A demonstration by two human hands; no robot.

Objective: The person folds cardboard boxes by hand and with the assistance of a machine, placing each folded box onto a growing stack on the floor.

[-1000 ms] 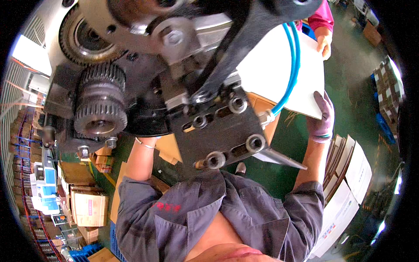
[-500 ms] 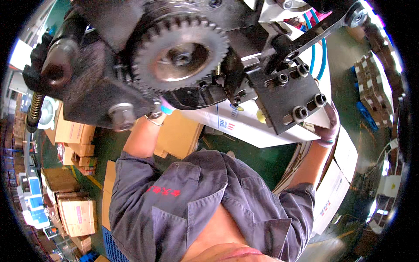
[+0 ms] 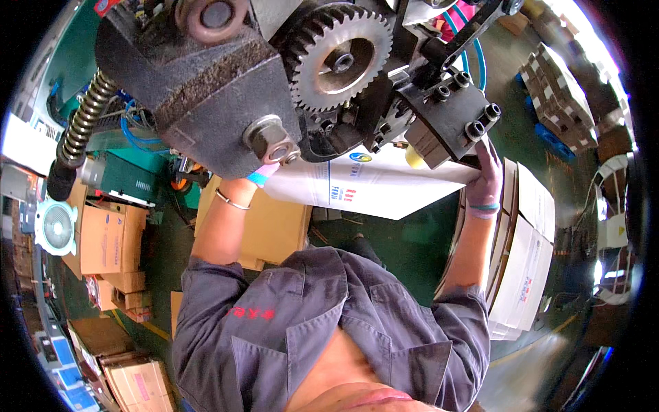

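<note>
White cardboard (image 3: 391,193) sits partly behind the black machine (image 3: 213,113); judged light, stiff, crease-prone. Right hand (image 3: 486,173) grips its right edge; left hand (image 3: 266,169) mostly hidden, grip undeterminable. Opposite edges suit holding.

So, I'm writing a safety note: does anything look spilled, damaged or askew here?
Nothing clearly stands out as spilled or damaged. The white printed board, between the mostly hidden left hand and the right hand, shows no visible tear. The white cardboard stack at right looks bowed, but the fisheye lens may explain that.
</note>
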